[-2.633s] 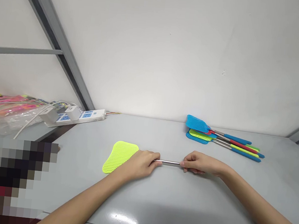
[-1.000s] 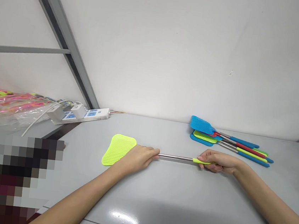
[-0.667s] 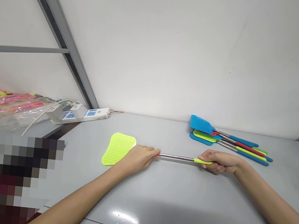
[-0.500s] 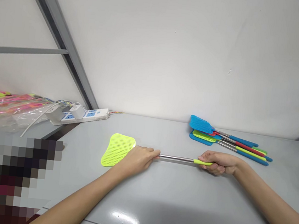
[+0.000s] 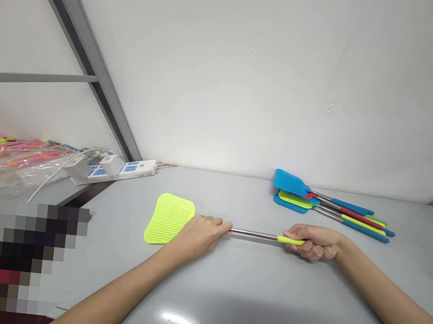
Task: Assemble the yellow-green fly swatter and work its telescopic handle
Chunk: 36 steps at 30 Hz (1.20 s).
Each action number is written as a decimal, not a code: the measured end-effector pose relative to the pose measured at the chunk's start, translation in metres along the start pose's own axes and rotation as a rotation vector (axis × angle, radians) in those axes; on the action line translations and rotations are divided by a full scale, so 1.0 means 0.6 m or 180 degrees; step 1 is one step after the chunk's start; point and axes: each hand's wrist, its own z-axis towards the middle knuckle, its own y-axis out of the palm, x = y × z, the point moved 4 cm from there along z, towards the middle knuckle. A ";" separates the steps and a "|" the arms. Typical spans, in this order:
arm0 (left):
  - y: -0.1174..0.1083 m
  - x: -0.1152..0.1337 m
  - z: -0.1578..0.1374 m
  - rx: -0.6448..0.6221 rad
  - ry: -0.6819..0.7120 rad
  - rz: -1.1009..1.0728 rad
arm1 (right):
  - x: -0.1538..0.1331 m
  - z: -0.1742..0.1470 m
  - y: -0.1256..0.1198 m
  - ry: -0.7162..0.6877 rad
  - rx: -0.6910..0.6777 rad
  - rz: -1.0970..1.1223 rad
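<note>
And here's your right hand [image 5: 310, 242], fingers curled firmly around the smooth, tapering yellow-green handle [image 5: 289, 240] of a fly swatter [image 5: 259, 234]! Over to your left hand [image 5: 203, 235], palm down, and that one's clamped too, thumb and fingers round the slim shaft [image 5: 243, 232] close to the head. Between your fists runs bare metal, round, polished and silvery, with a fine joint line partway along. Out beyond your left wrist spreads the head [image 5: 169, 220], a flat yellow-green plate, punched all over with tiny holes, corners rounded, sides curving inward, partly hidden behind your hand and forearm. The whole swatter stretches left to right, low over the middle of the glossy grey table [image 5: 249, 294]; whether the head touches the surface, you can't tell from here.

Now look far right: a fanned heap of swatters [image 5: 292, 182], a blue head on top, yellow-green and red peeking out beneath, their coloured handles pointing right. Far left, a white power strip [image 5: 142, 168] carries chunky white plugs [image 5: 111, 164], and beyond it sits crinkled clear plastic packaging [image 5: 30, 163] with pink and yellow showing through.
</note>
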 end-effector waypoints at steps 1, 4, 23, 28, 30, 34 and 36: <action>0.000 0.000 0.000 -0.0009 -0.0005 0.0006 | 0.000 0.000 0.000 -0.0010 0.0020 -0.0021; 0.000 0.001 0.001 -0.0007 -0.0025 -0.0033 | -0.005 -0.004 0.000 -0.0073 0.0147 -0.0195; 0.011 -0.020 0.007 -0.0029 -0.0399 -0.1086 | -0.051 -0.021 0.015 -0.0706 0.1749 -0.2084; 0.012 -0.013 0.004 -0.0031 -0.0313 -0.0898 | -0.048 -0.014 0.030 -0.0630 0.1532 -0.2157; 0.013 -0.010 0.003 -0.0033 -0.0295 -0.0773 | -0.045 -0.012 0.036 -0.0628 0.1383 -0.2006; 0.013 -0.002 0.003 0.0046 -0.0301 -0.0639 | -0.038 -0.013 0.036 -0.0497 0.1207 -0.1658; 0.014 0.003 0.004 0.0070 -0.0315 -0.0569 | -0.034 -0.014 0.032 -0.0394 0.1119 -0.1490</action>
